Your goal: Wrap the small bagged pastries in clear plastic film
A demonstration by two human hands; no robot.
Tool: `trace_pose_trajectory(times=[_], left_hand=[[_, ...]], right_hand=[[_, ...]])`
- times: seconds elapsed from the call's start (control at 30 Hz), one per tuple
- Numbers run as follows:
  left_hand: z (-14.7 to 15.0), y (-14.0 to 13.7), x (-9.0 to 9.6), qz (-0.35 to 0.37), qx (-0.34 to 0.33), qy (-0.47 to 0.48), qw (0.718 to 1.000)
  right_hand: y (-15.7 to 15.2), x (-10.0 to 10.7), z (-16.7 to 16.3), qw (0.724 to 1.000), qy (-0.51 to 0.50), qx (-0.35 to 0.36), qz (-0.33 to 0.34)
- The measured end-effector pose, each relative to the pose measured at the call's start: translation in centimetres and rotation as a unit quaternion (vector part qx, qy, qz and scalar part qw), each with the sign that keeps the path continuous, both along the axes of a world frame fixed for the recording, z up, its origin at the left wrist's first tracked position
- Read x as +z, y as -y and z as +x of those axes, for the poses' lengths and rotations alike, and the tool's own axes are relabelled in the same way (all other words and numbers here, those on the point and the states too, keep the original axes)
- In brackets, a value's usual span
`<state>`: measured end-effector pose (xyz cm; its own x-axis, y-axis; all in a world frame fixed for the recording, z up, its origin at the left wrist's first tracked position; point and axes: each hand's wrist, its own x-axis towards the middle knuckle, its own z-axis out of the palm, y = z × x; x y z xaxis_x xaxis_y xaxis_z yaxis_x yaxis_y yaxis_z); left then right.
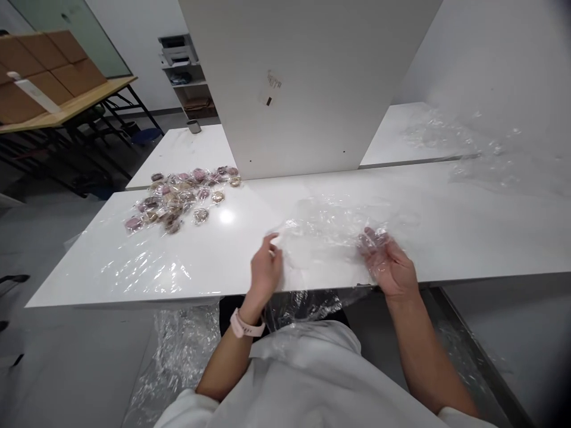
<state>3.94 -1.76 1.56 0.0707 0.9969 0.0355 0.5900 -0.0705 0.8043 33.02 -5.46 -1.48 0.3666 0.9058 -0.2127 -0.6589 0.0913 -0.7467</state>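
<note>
A large clear plastic bag (321, 229) is spread over the white table in front of me, its lower part hanging off the near edge toward my lap. At its left side, my left hand (266, 267) has curled fingers, with thumb and forefinger at the plastic. My right hand (392, 267) is turned palm up at the bag's right side. Film covers its fingertips, which look pinkish through the plastic; whether something small lies among them I cannot tell. A pile of individually wrapped round pieces (181, 196), pink, brown and tan, lies to the left, apart from both hands.
A white upright panel (307, 89) stands behind the table (482, 238). Crumpled clear film (495, 154) lies at the right, with more plastic (187, 345) hanging below the front edge. Back left are a metal cup (194, 126) and cardboard boxes (66, 65) on a wooden table.
</note>
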Motion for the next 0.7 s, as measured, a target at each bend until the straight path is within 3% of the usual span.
trace_pose_trajectory(times=[0.1, 0.23, 0.33, 0.43, 0.5, 0.57, 0.6, 0.63, 0.7], left_hand=[[-3.3, -0.1, 0.2, -0.011, 0.090, 0.032, 0.995], [-5.8, -0.2, 0.9, -0.001, 0.158, 0.068, 0.985], [-6.1, -2.2, 1.9, -0.041, 0.157, 0.125, 0.979], [-6.0, -5.5, 2.9, -0.093, 0.122, 0.146, 0.977], [-5.8, -7.1, 3.2, -0.106, 0.072, 0.115, 0.985], [-5.3, -7.9, 3.1, -0.101, -0.001, 0.057, 0.993], [-4.9, -8.0, 2.9, -0.095, -0.038, 0.029, 0.994], [-4.4, -7.9, 2.8, -0.091, -0.073, 0.006, 0.993], [-3.4, -7.6, 2.5, -0.086, -0.121, -0.021, 0.989]], right_hand=[[0.4, 0.5, 1.0, 1.000, 0.028, -0.012, 0.000], [0.7, 0.8, 0.1, 0.996, 0.084, 0.021, -0.032], [0.3, 0.5, -0.2, 0.985, 0.142, 0.029, -0.089], [-0.6, 0.8, 1.4, 0.961, 0.233, -0.082, -0.128], [-1.3, 2.2, 3.3, 0.906, 0.333, -0.238, -0.103], [-1.9, 4.7, 5.0, 0.812, 0.463, -0.352, -0.057], [-2.2, 6.1, 5.5, 0.770, 0.531, -0.352, -0.042], [-2.8, 7.5, 5.7, 0.738, 0.599, -0.309, -0.038], [-4.6, 9.5, 5.2, 0.693, 0.707, -0.126, -0.058]])
